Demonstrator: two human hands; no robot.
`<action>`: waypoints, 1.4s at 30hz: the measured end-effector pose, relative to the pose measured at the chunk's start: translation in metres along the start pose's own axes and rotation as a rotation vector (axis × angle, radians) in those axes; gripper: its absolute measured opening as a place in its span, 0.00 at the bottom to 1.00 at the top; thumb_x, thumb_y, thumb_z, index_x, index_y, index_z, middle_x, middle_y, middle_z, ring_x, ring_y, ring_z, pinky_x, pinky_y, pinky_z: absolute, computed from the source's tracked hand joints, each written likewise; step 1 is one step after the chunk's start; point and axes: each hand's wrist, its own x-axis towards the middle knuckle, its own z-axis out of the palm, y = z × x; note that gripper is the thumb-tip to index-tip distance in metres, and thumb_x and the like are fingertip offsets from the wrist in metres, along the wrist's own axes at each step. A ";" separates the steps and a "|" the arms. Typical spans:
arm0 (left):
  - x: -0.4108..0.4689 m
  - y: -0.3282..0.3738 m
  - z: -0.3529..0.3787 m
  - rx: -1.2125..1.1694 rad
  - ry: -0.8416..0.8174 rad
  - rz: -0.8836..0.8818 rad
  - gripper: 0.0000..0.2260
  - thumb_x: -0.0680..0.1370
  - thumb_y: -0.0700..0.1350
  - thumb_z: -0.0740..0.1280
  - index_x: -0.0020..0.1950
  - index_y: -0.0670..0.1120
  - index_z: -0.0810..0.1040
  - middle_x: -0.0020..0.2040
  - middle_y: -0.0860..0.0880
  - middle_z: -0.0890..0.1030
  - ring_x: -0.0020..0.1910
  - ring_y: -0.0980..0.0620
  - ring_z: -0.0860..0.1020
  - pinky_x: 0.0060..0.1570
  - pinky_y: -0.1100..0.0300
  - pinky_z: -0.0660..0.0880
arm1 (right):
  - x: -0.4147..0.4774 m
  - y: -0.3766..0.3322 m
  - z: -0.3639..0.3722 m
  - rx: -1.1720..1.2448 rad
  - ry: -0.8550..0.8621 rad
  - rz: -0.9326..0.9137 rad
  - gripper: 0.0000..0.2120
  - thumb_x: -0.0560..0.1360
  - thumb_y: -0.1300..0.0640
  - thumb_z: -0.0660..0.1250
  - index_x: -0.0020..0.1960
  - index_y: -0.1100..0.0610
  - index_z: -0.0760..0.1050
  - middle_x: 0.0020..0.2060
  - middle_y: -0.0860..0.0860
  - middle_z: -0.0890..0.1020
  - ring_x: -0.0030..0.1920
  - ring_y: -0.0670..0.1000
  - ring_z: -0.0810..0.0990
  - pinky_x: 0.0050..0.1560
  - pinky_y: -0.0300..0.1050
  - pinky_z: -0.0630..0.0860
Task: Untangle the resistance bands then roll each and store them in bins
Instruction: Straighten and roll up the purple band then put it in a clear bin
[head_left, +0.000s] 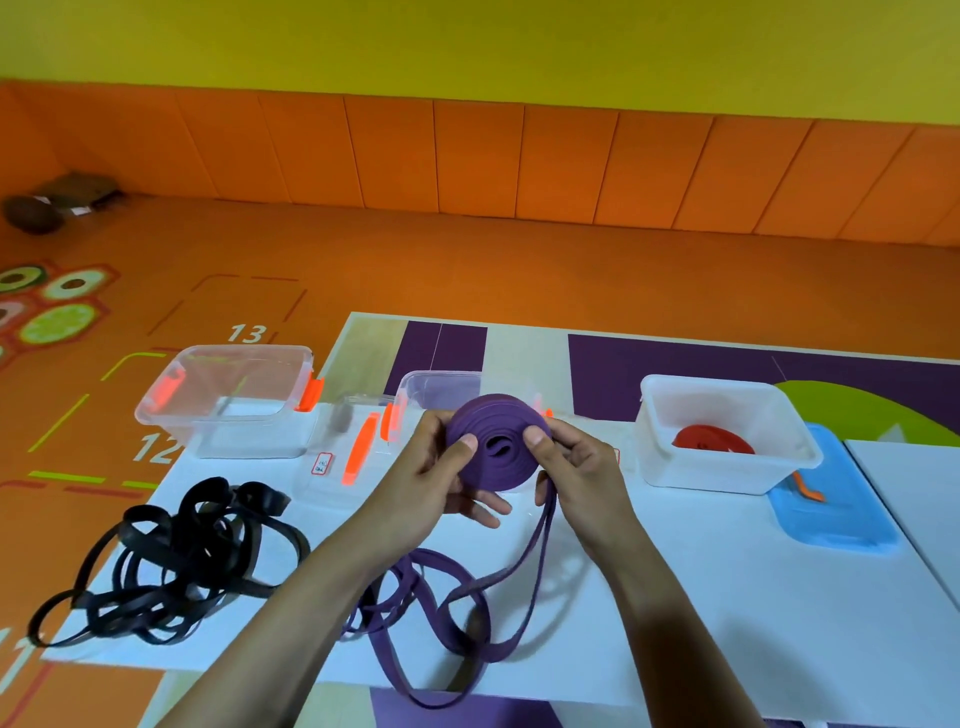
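Purple flat rubber resistance band (491, 423), mostly wound into a thick coil, is held up above the white table (701, 597) between both hands. The left hand (426, 483) grips the coil's left edge, thumb on its face and fingers curled behind. The right hand (582, 467) pinches the right edge, thumb pressed near the centre. The band's unrolled end hangs from the coil and lies in loose loops on the table near the front edge. A tangled heap of black rubber bands (171, 561) sits at the table's left end. A rolled red band (714, 439) lies in the white plastic bin (701, 470) on the right, which stands on a blue lid (831, 519). Two clear plastic bins with orange latches (171, 400) stand on the left, the nearer one partly hidden behind the coil.
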 end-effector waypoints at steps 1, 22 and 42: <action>0.000 0.000 0.000 0.051 0.011 -0.038 0.04 0.87 0.41 0.56 0.61 0.45 0.68 0.55 0.40 0.82 0.37 0.37 0.84 0.33 0.49 0.81 | 0.000 0.000 -0.001 -0.020 -0.011 0.000 0.08 0.80 0.53 0.68 0.57 0.49 0.83 0.35 0.42 0.84 0.28 0.50 0.72 0.32 0.37 0.74; -0.005 0.009 -0.024 0.619 -0.065 0.229 0.08 0.83 0.52 0.66 0.60 0.55 0.73 0.48 0.53 0.83 0.36 0.49 0.85 0.43 0.48 0.82 | -0.004 -0.012 -0.018 -0.097 -0.128 -0.070 0.04 0.76 0.59 0.74 0.49 0.51 0.85 0.37 0.44 0.84 0.34 0.42 0.78 0.35 0.40 0.77; 0.003 0.003 -0.020 0.705 0.191 0.108 0.16 0.77 0.53 0.73 0.63 0.59 0.75 0.55 0.58 0.81 0.32 0.54 0.80 0.41 0.55 0.81 | 0.003 -0.008 -0.014 -0.121 -0.043 -0.088 0.07 0.79 0.57 0.70 0.54 0.46 0.83 0.46 0.37 0.85 0.47 0.38 0.81 0.48 0.30 0.74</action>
